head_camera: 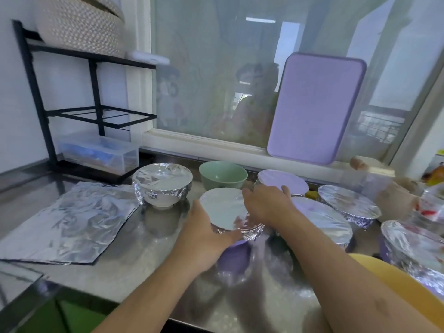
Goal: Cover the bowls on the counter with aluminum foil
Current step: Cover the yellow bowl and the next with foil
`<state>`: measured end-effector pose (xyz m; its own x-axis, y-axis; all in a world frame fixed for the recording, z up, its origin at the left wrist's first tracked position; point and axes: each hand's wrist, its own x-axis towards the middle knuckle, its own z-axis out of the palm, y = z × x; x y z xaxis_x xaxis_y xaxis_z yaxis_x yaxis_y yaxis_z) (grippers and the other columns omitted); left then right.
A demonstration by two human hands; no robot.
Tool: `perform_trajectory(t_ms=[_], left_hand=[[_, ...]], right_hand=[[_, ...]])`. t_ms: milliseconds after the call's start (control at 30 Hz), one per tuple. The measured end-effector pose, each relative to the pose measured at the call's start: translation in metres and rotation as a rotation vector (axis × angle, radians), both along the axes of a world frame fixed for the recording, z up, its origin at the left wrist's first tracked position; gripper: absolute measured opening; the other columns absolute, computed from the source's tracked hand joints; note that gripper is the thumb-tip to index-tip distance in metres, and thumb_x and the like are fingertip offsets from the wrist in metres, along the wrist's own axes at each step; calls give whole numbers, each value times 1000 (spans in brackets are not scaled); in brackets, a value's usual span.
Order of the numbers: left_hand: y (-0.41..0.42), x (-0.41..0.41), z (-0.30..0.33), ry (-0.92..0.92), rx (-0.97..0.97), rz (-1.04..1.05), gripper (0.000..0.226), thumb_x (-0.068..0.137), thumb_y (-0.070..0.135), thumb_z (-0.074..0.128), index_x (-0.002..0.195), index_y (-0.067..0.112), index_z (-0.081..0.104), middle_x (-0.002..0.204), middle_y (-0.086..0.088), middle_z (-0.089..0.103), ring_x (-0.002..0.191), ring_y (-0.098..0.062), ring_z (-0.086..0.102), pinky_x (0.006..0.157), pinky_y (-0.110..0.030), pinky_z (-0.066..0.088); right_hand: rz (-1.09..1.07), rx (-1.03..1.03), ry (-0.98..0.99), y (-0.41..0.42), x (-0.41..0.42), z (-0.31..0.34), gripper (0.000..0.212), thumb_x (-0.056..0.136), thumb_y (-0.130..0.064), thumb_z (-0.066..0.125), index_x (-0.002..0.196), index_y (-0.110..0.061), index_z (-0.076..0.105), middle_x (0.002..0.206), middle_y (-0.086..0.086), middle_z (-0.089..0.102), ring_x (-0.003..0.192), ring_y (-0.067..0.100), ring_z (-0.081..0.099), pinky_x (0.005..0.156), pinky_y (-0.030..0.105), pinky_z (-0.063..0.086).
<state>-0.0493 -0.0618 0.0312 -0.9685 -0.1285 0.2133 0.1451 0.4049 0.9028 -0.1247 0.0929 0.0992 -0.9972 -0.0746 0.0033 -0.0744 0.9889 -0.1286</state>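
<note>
Foil-topped purple bowl stood at mid-desk, left hand curled round its near rim, right hand gripping its far side over the foil. Green bowl, uncovered, just behind. White foil-wrapped bowl to the left; spare foil sheets beyond it. Four more covered bowls crowded the right. Purple board leaned on the window.

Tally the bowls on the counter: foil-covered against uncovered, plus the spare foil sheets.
Foil-covered bowls: 6, among them the purple bowl that the left hand and right hand hold, and the white bowl
Uncovered bowls: 1, the green bowl
Spare foil sheets: 1 stack, sheet count unclear
Total bowls: 7
</note>
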Motion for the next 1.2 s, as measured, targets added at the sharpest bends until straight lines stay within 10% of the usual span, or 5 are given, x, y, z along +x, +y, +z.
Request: perform_trajectory(t_ms=[200,367,533,733,1200], left_hand=[[-46,31,14,-56,-32,19,84,63,22,100,126,31,45,113,24,61,93,30,53,75,2,42],[-95,62,20,-117,-8,83,81,74,43,92,131,42,35,128,30,52,108,13,55,96,-17,42],[-175,88,11,-152,-354,267,39,94,31,74,129,35,56,131,16,57,123,-6,55,93,-21,40],[-227,102,-12,-266,-677,169,42,80,49,85,116,41,65,111,22,58,97,2,57,75,-15,40],[-230,100,-37,-4,-428,453,13,98,34,66,85,34,69,86,19,67,82,2,61,72,-17,46]], right_hand=[[87,-161,14,-35,20,-4,50,104,-40,23,111,-11,63,125,15,65,123,37,57,112,49,32],[96,-153,94,-65,43,-6,48,104,-45,30,122,-11,58,126,19,63,121,42,58,100,44,41],[546,-336,678,-123,96,-10,18,84,-6,68,102,-6,65,102,13,66,92,35,63,74,38,50],[873,-177,84,-214,92,-50,42,89,-6,71,130,-17,67,131,6,65,124,25,58,102,44,53],[858,-296,220,-238,61,-98,14,95,-24,58,95,-29,72,99,-10,72,96,18,65,78,44,57]])
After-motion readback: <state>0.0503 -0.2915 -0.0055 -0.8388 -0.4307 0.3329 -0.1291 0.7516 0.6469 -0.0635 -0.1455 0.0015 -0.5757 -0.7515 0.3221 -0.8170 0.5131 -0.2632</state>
